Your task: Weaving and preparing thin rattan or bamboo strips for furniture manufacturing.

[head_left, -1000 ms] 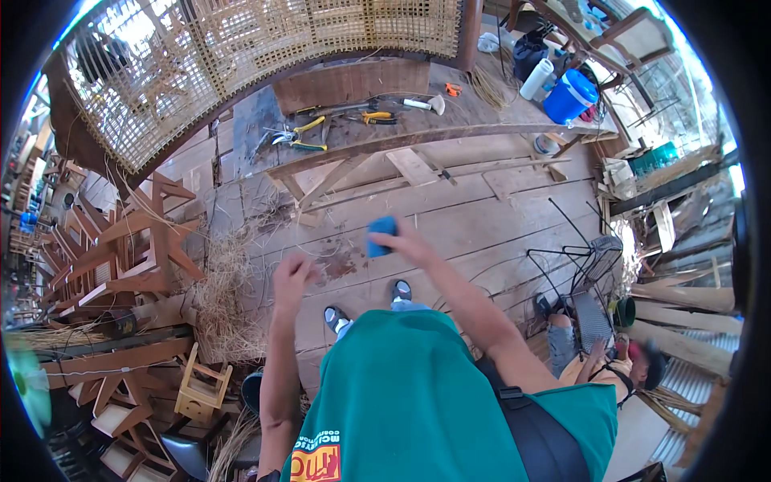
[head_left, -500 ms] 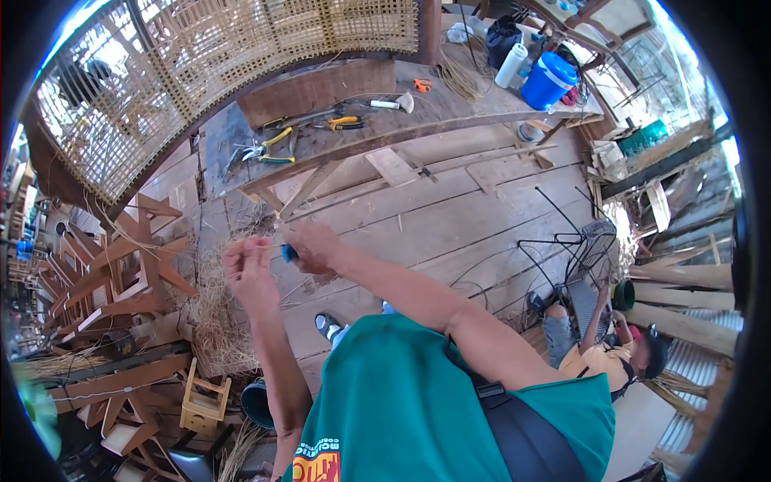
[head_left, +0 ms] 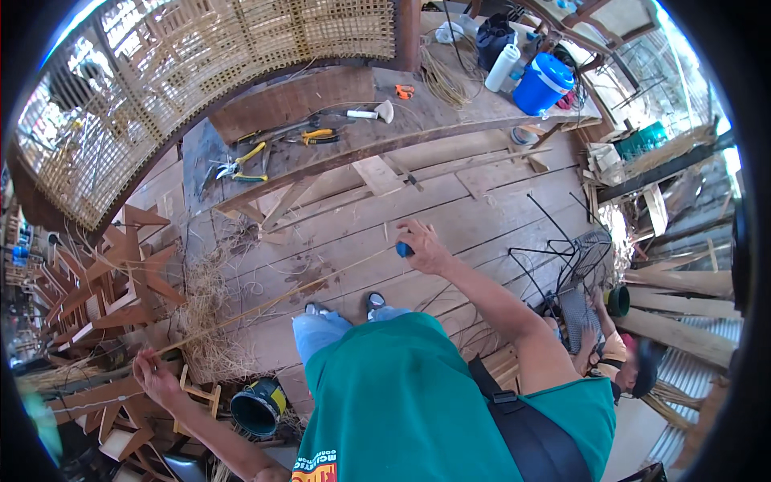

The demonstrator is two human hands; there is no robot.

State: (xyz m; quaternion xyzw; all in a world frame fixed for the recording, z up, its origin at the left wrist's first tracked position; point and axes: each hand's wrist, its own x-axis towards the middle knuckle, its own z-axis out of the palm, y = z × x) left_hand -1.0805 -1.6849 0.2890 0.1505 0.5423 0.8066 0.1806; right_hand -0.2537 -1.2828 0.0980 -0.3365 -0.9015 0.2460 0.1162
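A long, thin tan cane strip (head_left: 293,292) is stretched across in front of me, above the plank floor. My left hand (head_left: 157,381), far out at the lower left, pinches one end between closed fingers. My right hand (head_left: 426,249) is closed around a small blue object (head_left: 404,250), perhaps a tool handle. The strip's other end runs to this hand; how it is held there is hidden.
A workbench (head_left: 450,118) ahead carries pliers (head_left: 239,165), an orange tape measure (head_left: 404,91) and a blue cooler (head_left: 544,84). A woven cane panel (head_left: 321,36) stands behind it. Wooden frames (head_left: 132,273) and a dark bucket (head_left: 259,407) are left; a person (head_left: 614,353) sits right.
My hands were close together and have moved wide apart. The left went down and left, the right went rightward with the blue object, and the strip now spans between them.
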